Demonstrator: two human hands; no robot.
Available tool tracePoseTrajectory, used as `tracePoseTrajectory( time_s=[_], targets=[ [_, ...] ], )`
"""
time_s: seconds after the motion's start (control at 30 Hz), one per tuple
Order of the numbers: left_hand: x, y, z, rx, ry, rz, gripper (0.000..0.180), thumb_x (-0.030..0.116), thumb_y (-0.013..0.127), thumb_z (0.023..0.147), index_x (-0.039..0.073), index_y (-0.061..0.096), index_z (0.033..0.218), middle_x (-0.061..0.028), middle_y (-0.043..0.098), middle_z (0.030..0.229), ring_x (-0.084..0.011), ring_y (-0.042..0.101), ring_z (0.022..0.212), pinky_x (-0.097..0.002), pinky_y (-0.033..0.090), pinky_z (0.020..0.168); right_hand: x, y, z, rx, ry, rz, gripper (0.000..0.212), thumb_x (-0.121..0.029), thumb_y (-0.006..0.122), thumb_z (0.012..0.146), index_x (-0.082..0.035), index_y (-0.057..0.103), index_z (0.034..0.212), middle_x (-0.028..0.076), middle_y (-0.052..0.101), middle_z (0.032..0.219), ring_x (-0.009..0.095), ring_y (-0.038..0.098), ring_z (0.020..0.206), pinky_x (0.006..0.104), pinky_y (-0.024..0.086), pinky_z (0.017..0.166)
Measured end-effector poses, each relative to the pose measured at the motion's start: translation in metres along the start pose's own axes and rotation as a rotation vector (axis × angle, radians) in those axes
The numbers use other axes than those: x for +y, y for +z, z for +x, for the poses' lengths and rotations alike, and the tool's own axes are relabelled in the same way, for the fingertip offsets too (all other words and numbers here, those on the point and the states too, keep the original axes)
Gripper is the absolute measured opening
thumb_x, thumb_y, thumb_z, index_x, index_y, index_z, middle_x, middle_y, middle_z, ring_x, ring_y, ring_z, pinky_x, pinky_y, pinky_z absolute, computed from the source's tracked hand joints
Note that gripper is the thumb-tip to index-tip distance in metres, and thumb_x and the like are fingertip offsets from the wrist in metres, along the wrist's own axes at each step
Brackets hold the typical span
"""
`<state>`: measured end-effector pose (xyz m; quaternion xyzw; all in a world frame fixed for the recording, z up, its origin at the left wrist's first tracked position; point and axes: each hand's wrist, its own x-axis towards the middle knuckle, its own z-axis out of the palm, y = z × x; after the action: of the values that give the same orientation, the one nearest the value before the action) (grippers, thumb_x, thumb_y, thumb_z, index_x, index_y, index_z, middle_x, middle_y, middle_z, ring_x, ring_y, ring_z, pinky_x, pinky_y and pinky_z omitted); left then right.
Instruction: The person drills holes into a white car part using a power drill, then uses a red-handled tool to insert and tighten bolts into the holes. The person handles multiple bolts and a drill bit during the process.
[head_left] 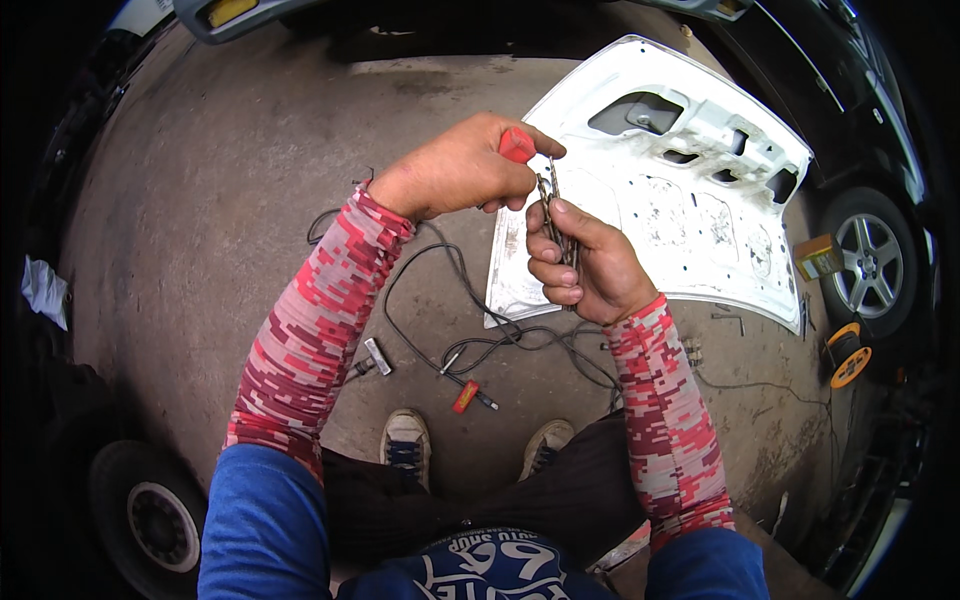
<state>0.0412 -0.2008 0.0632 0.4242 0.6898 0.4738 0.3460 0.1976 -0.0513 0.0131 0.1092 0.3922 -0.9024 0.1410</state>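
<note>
My right hand point(590, 255) is closed around a bundle of several drill bits point(556, 190), their tips pointing up. Curled beside those tips is my left hand point(475, 170), with a small red block-shaped object point(517, 145) held in its fingers. Its forefinger stretches over to the upper end of the bits. I cannot make out the rest of the red object, as the palm covers it. Both hands are in the air, partly in front of a white car body panel point(570, 200) lying on the floor.
A black cable point(450, 250) loops across the concrete floor. Near my shoes point(405, 450) lie a hammer-like tool point(378, 357) and a red-and-yellow piece point(466, 396). At right are an orange spool point(850, 375), a small cardboard box point(818, 257) and a car wheel point(868, 262).
</note>
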Motion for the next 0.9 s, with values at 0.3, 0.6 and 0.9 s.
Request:
tracePoseTrajectory(
  time_s=[0.3, 0.6, 0.9],
  targets=[
    [0.002, 0.007, -0.002, -0.089, -0.058, 0.128, 0.041, 0.005, 0.060, 0.086, -0.001, 0.067, 0.126, -0.0006, 0.066, 0.072, -0.0071, 0.056, 0.061, -0.0232, 0.046, 0.054, 0.005, -0.001, 0.005, 0.004, 0.059, 0.165, 0.032, -0.041, 0.048, 0.106, -0.011, 0.055, 0.100, -0.002, 0.050, 0.078, 0.007, 0.040, 0.056, 0.0209, 0.029, 0.043],
    [-0.004, 0.024, -0.001, -0.152, -0.208, 0.289, 0.049, 0.049, 0.080, 0.085, 0.003, 0.065, 0.078, 0.0014, 0.054, 0.054, -0.0086, 0.050, 0.045, -0.0254, 0.040, 0.042, 0.007, -0.018, 0.008, 0.319, -0.363, 0.476, 0.034, -0.038, 0.037, 0.111, -0.009, 0.048, 0.096, 0.002, 0.045, 0.081, 0.014, 0.040, 0.066, 0.0283, 0.039, 0.059],
    [-0.016, 0.062, 0.013, -0.111, -0.207, 0.155, 0.040, 0.036, 0.079, 0.088, 0.001, 0.064, 0.075, -0.0007, 0.056, 0.055, -0.0080, 0.051, 0.047, -0.0245, 0.040, 0.046, 0.000, -0.023, 0.007, 0.424, -0.544, 0.436, 0.031, -0.035, 0.037, 0.110, -0.009, 0.050, 0.100, 0.008, 0.057, 0.087, 0.025, 0.057, 0.081, 0.0412, 0.052, 0.078]
  ],
)
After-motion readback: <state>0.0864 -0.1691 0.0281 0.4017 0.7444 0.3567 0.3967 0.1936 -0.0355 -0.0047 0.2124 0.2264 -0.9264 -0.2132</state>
